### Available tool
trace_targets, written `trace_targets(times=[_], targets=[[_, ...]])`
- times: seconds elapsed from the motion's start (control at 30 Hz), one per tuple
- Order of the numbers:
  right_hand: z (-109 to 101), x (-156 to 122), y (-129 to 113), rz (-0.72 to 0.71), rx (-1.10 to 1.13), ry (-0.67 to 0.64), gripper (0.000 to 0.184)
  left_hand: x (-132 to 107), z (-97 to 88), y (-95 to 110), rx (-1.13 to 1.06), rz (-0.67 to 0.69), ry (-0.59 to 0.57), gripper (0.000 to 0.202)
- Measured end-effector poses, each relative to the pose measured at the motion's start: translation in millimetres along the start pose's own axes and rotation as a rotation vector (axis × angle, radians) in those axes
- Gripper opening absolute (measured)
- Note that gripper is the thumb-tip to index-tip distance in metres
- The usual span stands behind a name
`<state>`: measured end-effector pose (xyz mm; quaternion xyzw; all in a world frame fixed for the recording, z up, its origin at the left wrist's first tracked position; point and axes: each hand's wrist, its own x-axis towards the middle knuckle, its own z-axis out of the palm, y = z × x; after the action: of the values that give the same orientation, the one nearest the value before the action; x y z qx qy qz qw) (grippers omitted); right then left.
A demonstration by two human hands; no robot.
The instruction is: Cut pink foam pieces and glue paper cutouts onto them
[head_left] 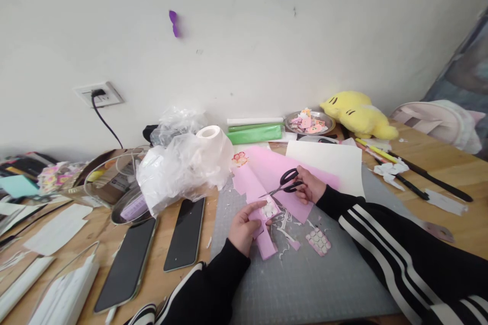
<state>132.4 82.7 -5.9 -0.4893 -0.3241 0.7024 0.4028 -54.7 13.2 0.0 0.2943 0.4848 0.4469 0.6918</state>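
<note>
My left hand pinches a small pink paper piece with a white sticker on it, held over the grey cutting mat. My right hand has its fingers through the black handles of scissors, whose blades point left toward the pink piece. Larger pink sheets lie under and behind both hands. A small pink-and-white sticker sheet and paper scraps lie on the mat just right of my left hand.
Two dark phones lie left of the mat. A crumpled plastic bag with a paper roll, a cream sheet, green rolls, a sticker dish, a yellow plush and pens ring the work area.
</note>
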Motion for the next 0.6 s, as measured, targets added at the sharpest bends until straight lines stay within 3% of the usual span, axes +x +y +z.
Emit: trace_targets(times=[0.43, 0.6], targets=[[-0.2, -0.5, 0.5, 0.046, 0.016, -0.010, 0.039, 0.4, -1.9, -0.2, 0.008, 0.007, -0.018, 0.047], [-1.0, -1.3, -1.6, 0.079, 0.003, -0.098, 0.042, 1.4, -2.8, -1.6, -0.003, 0.010, -0.028, 0.047]])
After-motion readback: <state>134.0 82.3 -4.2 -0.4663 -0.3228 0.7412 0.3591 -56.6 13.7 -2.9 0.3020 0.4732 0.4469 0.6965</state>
